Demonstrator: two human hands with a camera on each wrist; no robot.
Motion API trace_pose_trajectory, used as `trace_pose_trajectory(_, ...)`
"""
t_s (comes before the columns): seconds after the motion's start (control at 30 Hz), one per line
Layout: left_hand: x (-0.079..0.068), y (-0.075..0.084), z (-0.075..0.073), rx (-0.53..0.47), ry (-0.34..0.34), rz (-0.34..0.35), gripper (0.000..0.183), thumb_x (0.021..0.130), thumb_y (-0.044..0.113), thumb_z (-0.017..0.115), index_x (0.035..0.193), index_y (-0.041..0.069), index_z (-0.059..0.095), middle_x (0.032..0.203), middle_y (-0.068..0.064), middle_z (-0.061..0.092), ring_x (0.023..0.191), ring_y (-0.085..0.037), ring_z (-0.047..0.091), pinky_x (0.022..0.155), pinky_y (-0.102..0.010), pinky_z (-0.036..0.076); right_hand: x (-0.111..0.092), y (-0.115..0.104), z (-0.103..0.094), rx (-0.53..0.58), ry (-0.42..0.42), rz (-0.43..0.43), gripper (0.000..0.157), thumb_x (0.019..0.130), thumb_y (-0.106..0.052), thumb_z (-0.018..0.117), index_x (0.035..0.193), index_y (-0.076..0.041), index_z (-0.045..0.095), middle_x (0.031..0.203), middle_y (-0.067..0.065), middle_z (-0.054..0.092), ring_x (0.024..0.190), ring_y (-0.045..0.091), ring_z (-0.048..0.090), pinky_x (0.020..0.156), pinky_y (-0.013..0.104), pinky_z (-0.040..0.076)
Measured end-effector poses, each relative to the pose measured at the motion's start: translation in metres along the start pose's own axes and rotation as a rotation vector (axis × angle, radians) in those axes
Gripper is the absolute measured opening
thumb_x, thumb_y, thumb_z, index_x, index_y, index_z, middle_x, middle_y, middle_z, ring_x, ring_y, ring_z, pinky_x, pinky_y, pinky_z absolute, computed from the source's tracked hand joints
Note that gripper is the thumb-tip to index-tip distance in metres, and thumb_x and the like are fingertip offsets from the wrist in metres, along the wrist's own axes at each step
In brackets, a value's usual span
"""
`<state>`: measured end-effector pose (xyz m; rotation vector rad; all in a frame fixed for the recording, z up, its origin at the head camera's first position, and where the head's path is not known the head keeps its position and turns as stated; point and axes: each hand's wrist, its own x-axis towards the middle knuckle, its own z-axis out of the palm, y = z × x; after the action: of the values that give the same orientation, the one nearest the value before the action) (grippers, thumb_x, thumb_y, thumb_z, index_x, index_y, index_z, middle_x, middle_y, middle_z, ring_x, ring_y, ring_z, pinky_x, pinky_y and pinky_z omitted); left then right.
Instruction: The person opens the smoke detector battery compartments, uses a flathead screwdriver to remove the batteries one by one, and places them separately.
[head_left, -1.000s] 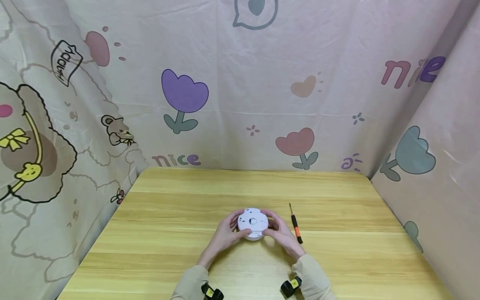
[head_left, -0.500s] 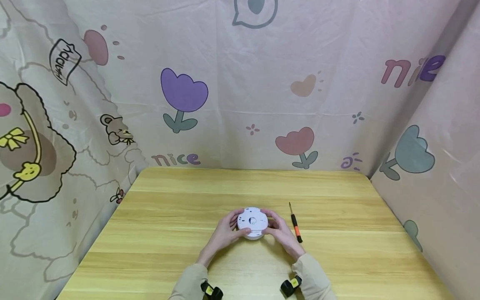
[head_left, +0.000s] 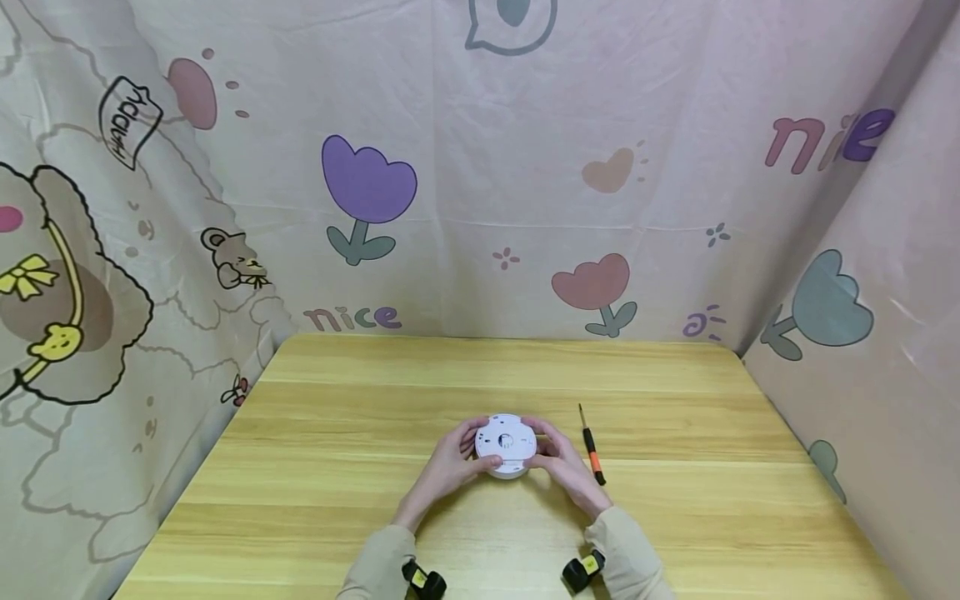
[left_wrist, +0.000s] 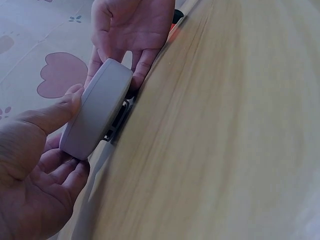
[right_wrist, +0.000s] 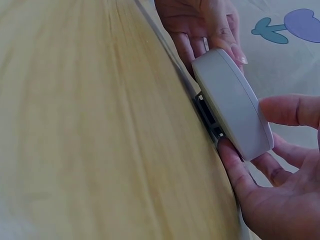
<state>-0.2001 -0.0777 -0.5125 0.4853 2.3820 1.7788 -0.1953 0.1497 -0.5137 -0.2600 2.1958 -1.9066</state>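
The left grip (head_left: 453, 460) and the right grip (head_left: 562, 467) hold opposite sides of a round white device (head_left: 506, 446), which sits between them over the worktop (head_left: 337, 467). A screwdriver (head_left: 591, 447) lies just right of the right grip.

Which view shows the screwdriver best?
Head: the screwdriver shows whole, tip to handle, on the table, just right of the right hand. Left wrist: only a bit of black and orange handle past that hand. Right wrist: none of it.
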Motion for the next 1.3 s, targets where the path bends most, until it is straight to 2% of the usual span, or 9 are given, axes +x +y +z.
trace_pose_trajectory(0.5, 0.0002, -0.0005, 0.0006, 0.031, 0.003, -0.017, 0.072, 0.083, 0.018, 0.082, 0.143, -0.002, 0.048, 0.148, -0.028, 0.050, 0.141, -0.044, 0.047, 0.118, -0.053, 0.039, -0.0011, -0.0013, -0.0015, -0.001, -0.028, -0.011, 0.070, 0.085, 0.001, 0.065, 0.150, -0.002, 0.041, 0.147, 0.026, 0.042, 0.111, 0.023, 0.059, 0.097, 0.029, 0.048)
trace_pose_trajectory(0.73, -0.0010, 0.0011, 0.0004, 0.010, 0.006, -0.007, 0.071, 0.083, 0.016, 0.082, 0.142, -0.003, 0.048, 0.148, -0.028, 0.051, 0.140, -0.044, 0.047, 0.118, -0.054, 0.039, -0.0011, -0.0001, -0.0019, -0.004, -0.041, -0.010, 0.070, 0.086, 0.000, 0.065, 0.151, -0.003, 0.040, 0.149, 0.026, 0.041, 0.111, 0.019, 0.058, 0.098, 0.028, 0.048)
trace_pose_trajectory(0.87, -0.0016, 0.0023, 0.0003, 0.004, 0.009, -0.007, 0.071, 0.083, 0.014, 0.082, 0.143, -0.003, 0.048, 0.148, -0.028, 0.050, 0.140, -0.044, 0.047, 0.117, -0.055, 0.040, -0.0006, 0.0003, -0.0019, -0.001, -0.043, -0.010, 0.070, 0.087, 0.000, 0.065, 0.152, -0.003, 0.039, 0.150, 0.026, 0.040, 0.113, 0.022, 0.059, 0.099, 0.029, 0.048)
trace_pose_trajectory(1.1, -0.0007, -0.0008, -0.0009, 0.041, -0.005, -0.025, 0.073, 0.083, 0.022, 0.082, 0.143, -0.001, 0.047, 0.150, -0.028, 0.049, 0.141, -0.044, 0.046, 0.118, -0.054, 0.039, 0.0001, 0.0022, -0.0018, -0.001, -0.051, -0.005, 0.071, 0.087, 0.000, 0.064, 0.153, -0.003, 0.038, 0.151, 0.026, 0.038, 0.112, 0.019, 0.058, 0.098, 0.027, 0.047)
trace_pose_trajectory(1.3, -0.0011, -0.0017, -0.0013, 0.049, -0.009, -0.009, 0.075, 0.081, 0.022, 0.083, 0.142, -0.003, 0.047, 0.149, -0.029, 0.049, 0.140, -0.045, 0.046, 0.117, -0.054, 0.039, 0.0007, 0.0017, -0.0023, 0.015, -0.061, -0.011, 0.071, 0.087, 0.001, 0.063, 0.153, -0.003, 0.036, 0.153, 0.027, 0.036, 0.112, 0.021, 0.057, 0.100, 0.029, 0.046)
